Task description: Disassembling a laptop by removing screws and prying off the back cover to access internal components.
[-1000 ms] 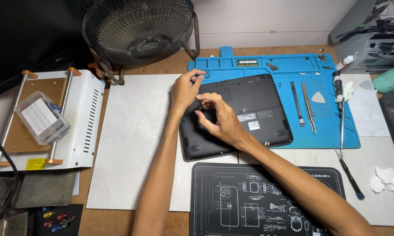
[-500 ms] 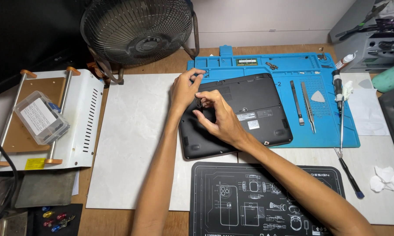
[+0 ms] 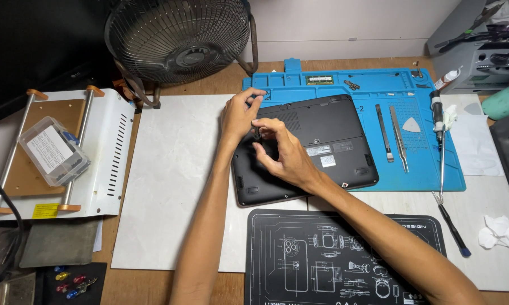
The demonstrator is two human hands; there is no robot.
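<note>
Both hands pinched a small dark part over the upturned laptop; loosened fingers might drop it.

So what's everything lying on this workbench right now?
black laptop turned bottom-up: one, black, partly on the blue mat.
blue silicone repair mat: one, blue, top right.
green memory stick: one, green, in the mat's upper tray.
metal pry tools: two, silver, on the mat right of the laptop.
round wire-cage fan: one, black, top centre.
white heating machine: one, white, left; a clear plastic box lies on it.
black printed work mat: one, black, bottom centre.
crumpled tissue: one, white, far right.
left hand: on the laptop's top-left corner.
right hand: fingertips pinched over the laptop.
</note>
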